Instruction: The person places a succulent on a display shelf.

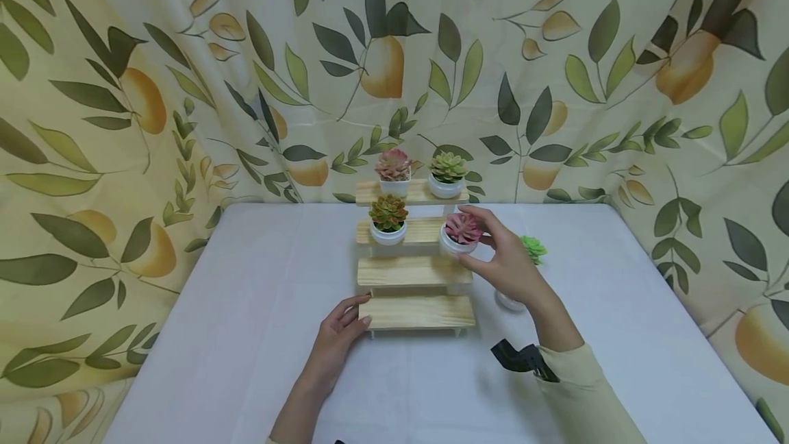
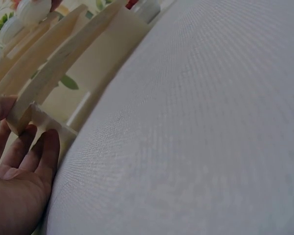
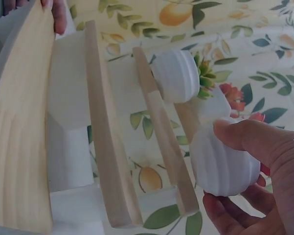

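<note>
Right hand (image 1: 508, 262) pinched potted pink succulent (image 1: 461, 234) at tiered stand's (image 1: 416, 312) right side; left hand (image 1: 340, 334) gripped stand's lower-left end. If I released overhanging, succulent could've toppled.

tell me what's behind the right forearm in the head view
Around the right forearm, a bright green plant and the lower edge of a white pot show. The plant's base and pot's top are covered, so I can't tell whether they belong together.
</note>
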`<state>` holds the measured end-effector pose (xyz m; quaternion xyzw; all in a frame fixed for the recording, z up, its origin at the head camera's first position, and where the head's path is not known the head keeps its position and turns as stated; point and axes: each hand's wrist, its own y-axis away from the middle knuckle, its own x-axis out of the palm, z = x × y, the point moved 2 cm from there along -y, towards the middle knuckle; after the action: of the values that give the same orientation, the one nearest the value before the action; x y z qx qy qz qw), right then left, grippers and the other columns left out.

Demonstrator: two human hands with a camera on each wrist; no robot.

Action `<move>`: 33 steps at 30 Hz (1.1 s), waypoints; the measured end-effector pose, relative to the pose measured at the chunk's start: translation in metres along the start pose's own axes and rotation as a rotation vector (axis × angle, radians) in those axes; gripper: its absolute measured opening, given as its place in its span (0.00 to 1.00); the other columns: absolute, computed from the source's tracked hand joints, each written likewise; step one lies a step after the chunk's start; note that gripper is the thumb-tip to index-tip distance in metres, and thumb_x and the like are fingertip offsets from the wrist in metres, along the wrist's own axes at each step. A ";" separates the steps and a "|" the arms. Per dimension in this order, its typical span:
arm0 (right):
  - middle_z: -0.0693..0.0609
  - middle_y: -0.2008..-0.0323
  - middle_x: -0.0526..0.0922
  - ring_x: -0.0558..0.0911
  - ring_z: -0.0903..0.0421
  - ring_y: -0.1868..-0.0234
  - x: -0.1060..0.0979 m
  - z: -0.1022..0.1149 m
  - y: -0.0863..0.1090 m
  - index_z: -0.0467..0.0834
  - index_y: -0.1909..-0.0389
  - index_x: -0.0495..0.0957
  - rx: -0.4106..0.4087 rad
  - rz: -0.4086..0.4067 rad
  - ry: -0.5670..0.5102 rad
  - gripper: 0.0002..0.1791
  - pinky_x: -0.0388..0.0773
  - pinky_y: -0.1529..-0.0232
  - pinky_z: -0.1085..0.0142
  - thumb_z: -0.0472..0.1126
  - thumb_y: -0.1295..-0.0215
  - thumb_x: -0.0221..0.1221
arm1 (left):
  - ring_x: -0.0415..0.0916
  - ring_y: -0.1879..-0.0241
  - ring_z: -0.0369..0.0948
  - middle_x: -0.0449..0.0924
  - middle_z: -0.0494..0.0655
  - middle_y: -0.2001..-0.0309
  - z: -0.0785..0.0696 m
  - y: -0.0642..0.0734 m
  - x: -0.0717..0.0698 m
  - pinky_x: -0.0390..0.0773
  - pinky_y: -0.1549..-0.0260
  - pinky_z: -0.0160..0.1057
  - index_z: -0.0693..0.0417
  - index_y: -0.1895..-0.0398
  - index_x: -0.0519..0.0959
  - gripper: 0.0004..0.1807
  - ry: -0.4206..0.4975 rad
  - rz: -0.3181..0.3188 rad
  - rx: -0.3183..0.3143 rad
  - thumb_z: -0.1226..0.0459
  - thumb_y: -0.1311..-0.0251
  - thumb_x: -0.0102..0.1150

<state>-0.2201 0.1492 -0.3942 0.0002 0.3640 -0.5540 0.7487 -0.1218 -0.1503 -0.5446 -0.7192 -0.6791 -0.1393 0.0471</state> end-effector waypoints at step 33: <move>0.44 0.26 0.66 0.69 0.43 0.29 0.014 -0.004 -0.021 0.52 0.23 0.63 0.053 0.028 0.023 0.45 0.74 0.35 0.45 0.34 0.38 0.73 | 0.66 0.28 0.48 0.68 0.55 0.27 0.000 0.000 -0.001 0.69 0.34 0.37 0.55 0.31 0.73 0.28 -0.021 0.001 0.006 0.64 0.33 0.68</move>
<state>-0.2381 0.1310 -0.3959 0.0313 0.3577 -0.5527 0.7521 -0.1218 -0.1511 -0.5444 -0.7208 -0.6796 -0.1298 0.0420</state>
